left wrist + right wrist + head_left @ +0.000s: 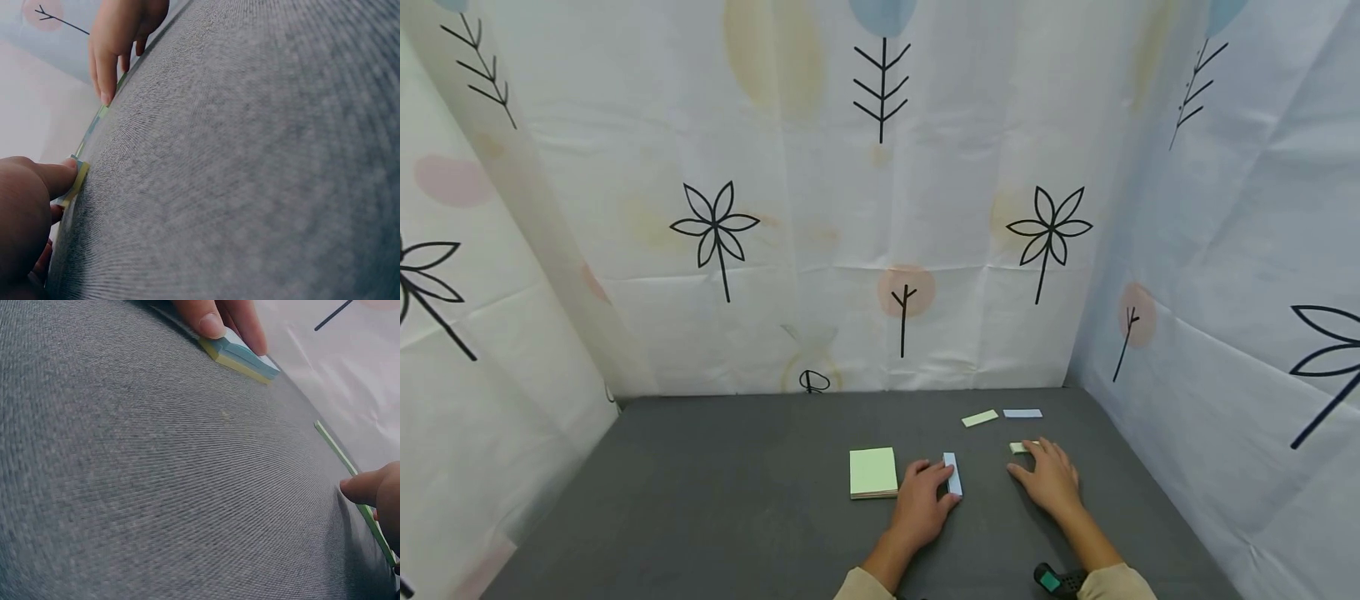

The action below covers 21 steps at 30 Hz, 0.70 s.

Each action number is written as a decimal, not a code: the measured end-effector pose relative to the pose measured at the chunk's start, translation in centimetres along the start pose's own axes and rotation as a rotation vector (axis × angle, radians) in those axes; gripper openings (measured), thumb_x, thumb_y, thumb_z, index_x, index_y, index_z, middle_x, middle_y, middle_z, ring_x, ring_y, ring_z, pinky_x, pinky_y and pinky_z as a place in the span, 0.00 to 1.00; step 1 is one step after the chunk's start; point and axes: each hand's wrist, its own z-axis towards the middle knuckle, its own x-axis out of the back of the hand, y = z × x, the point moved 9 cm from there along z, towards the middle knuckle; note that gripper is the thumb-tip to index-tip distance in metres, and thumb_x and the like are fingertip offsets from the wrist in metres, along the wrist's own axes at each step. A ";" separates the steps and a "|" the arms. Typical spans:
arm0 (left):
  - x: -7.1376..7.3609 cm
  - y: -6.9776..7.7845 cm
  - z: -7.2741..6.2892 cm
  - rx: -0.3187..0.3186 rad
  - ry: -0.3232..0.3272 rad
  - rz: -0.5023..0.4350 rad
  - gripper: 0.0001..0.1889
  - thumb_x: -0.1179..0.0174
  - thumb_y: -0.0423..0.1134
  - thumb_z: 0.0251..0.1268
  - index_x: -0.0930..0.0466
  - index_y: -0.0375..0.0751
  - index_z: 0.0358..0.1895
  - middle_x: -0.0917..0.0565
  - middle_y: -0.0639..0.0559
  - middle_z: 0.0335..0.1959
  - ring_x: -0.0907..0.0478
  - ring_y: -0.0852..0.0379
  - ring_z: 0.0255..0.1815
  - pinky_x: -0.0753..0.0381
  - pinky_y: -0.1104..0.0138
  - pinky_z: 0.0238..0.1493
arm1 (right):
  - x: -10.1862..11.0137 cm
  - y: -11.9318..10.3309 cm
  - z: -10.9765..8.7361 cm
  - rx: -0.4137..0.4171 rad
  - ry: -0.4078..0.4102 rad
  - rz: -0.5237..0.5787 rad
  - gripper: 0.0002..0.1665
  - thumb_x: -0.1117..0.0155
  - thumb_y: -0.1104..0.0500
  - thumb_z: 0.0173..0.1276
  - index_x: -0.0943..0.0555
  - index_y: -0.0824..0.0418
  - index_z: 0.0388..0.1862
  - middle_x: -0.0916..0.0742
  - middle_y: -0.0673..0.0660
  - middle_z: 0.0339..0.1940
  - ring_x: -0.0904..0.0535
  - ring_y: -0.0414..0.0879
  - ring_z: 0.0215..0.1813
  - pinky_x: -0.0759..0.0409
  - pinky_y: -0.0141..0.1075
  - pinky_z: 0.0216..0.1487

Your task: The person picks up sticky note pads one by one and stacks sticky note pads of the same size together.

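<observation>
My left hand [919,506] pinches a narrow sticky note pad [953,475] between thumb and fingers. The pad has a pale blue top and a yellow lower layer [240,367], and lies on the grey table. To the right, my right hand [1051,477] is spread over a narrow light green sticky note pad [1018,448]. Its fingers cover the right end of that pad, while the thumb stands apart on the near side. From the right wrist view, the green pad [340,450] runs behind the thumb [369,487].
Left of my left hand lies a square light green sticky note pad [873,472]. Farther back are a pale green strip [980,418] and a pale blue strip [1022,413]. A dark device with a green patch [1049,580] sits by the right wrist. Printed curtains [820,333] border the table.
</observation>
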 end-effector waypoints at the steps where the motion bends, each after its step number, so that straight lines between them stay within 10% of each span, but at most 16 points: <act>1: 0.1 0.0 0.0 -0.002 0.002 -0.002 0.22 0.32 0.42 0.60 0.18 0.44 0.58 0.19 0.51 0.57 0.31 0.47 0.62 0.29 0.54 0.60 | 0.0 -0.1 0.0 0.010 0.004 0.000 0.34 0.32 0.52 0.63 0.26 0.70 0.62 0.33 0.76 0.68 0.46 0.74 0.70 0.48 0.71 0.62; 21: -0.3 0.0 -0.2 0.006 0.004 -0.003 0.22 0.32 0.42 0.60 0.18 0.44 0.58 0.19 0.52 0.58 0.31 0.48 0.62 0.29 0.53 0.60 | 0.2 -0.8 0.9 0.234 0.026 0.118 0.23 0.25 0.59 0.55 0.18 0.67 0.49 0.23 0.73 0.60 0.33 0.71 0.65 0.36 0.64 0.61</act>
